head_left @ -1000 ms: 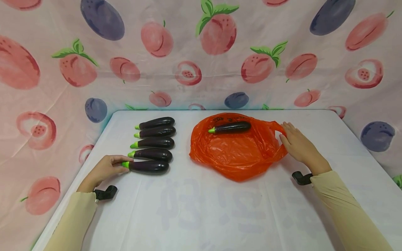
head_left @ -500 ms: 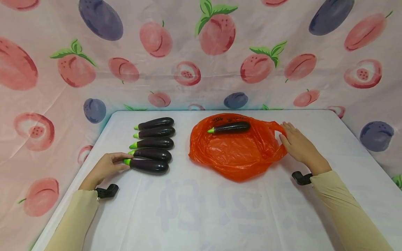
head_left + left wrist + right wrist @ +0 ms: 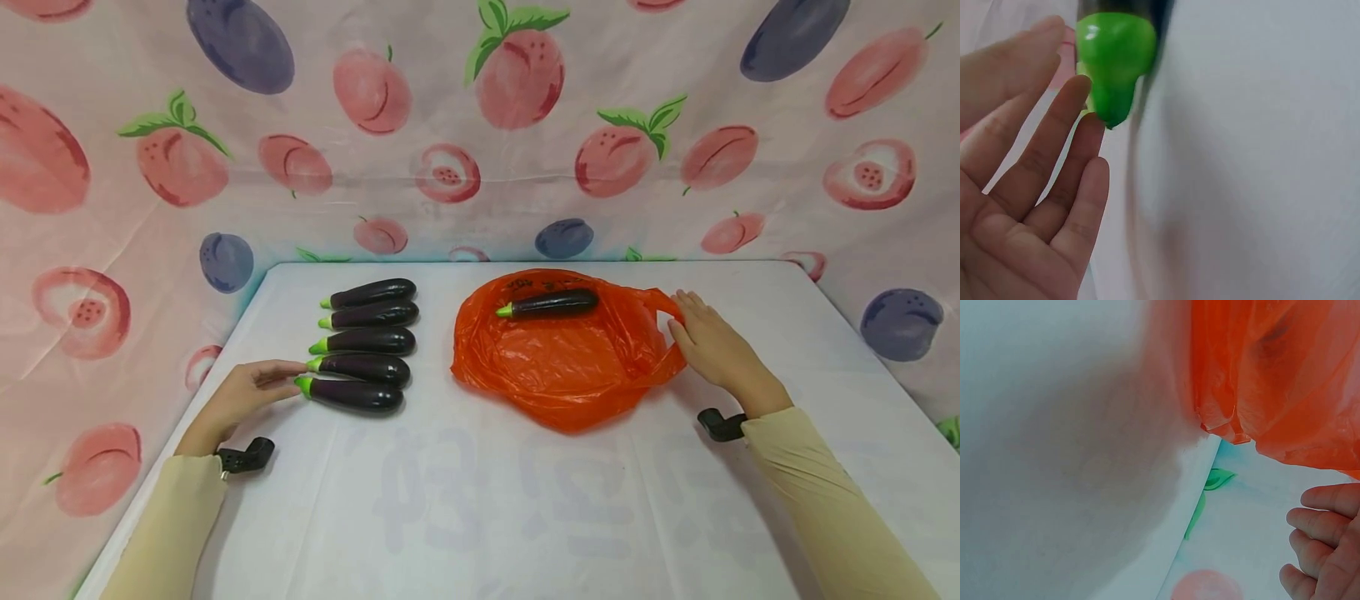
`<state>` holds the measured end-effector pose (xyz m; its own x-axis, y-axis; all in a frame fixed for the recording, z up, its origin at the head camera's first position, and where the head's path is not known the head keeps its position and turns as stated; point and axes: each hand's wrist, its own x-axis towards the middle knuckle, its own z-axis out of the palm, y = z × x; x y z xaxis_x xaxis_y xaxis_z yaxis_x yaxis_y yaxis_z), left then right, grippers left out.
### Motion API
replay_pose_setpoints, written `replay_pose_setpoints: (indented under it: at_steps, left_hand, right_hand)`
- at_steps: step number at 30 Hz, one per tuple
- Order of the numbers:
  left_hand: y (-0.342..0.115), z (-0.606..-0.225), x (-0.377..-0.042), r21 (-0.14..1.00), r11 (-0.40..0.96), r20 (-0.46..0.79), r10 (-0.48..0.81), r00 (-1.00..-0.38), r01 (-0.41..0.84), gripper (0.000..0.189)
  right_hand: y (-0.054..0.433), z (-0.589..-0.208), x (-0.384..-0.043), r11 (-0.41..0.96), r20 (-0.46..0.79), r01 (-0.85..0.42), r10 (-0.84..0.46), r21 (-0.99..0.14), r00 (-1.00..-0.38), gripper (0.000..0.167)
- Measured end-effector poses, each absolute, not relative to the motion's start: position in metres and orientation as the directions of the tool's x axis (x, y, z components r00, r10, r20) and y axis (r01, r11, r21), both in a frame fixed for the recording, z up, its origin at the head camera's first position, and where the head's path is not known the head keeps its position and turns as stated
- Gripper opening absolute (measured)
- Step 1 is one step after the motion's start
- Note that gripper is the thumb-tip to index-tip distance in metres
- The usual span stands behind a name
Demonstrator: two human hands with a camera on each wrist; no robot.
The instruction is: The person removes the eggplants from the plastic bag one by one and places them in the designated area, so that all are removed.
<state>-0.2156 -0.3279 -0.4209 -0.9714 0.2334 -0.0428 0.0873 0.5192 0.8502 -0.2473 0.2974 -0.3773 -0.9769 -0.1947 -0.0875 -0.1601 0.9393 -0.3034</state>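
Note:
Several dark purple eggplants with green stem ends lie in a column on the left of the white table in the head view. My left hand (image 3: 247, 396) is at the stem end of the nearest eggplant (image 3: 356, 396), fingers loosely extended. In the left wrist view the fingertips (image 3: 1075, 90) are beside its green cap (image 3: 1116, 50), with no grip on it. A red plastic bag (image 3: 562, 367) lies spread open, one eggplant (image 3: 555, 304) resting on its far part. At the bag's right handle is my right hand (image 3: 708, 346), its fingers mostly straight.
The white-covered table (image 3: 480, 500) ends at a back edge against a fruit-print cloth (image 3: 510, 192). Other eggplants (image 3: 373, 293) lie close together behind the nearest ones. Black wrist cameras (image 3: 249, 456) stick out below the hands.
My left hand has let go of the nearest eggplant's stem end and drawn slightly left. That eggplant has shifted slightly away from me. The right hand and the bag stay put.

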Motion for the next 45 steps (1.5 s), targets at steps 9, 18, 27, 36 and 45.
replay_pose_setpoints:
  at_steps: [9, 18, 27, 36, 45]
  left_hand:
    - [-0.328, -0.411, -0.218, 0.941, 0.301, 0.057, 0.306, -0.95, 0.153, 0.04]
    - [-0.315, -0.396, -0.219, 0.947, 0.282, 0.052, 0.343, -0.938, 0.156, 0.041]
    - [-0.297, -0.388, -0.224, 0.951, 0.263, 0.05, 0.38, -0.924, 0.16, 0.043]
    - [-0.281, -0.381, -0.233, 0.945, 0.281, 0.048, 0.388, -0.92, 0.167, 0.046]
    - [-0.26, -0.373, -0.239, 0.946, 0.268, 0.062, 0.405, -0.912, 0.184, 0.043]
  right_hand:
    - [0.297, -0.376, -0.246, 0.935, -0.071, -0.178, -0.209, -0.308, -0.975, 0.063]
    - [0.296, -0.376, -0.246, 0.933, -0.071, -0.18, -0.212, -0.311, -0.975, 0.063]
    - [0.298, -0.376, -0.246, 0.933, -0.059, -0.184, -0.212, -0.309, -0.976, 0.062]
    - [0.297, -0.375, -0.246, 0.935, -0.058, -0.185, -0.212, -0.302, -0.976, 0.063]
    - [0.298, -0.373, -0.245, 0.934, -0.046, -0.193, -0.217, -0.301, -0.975, 0.062]
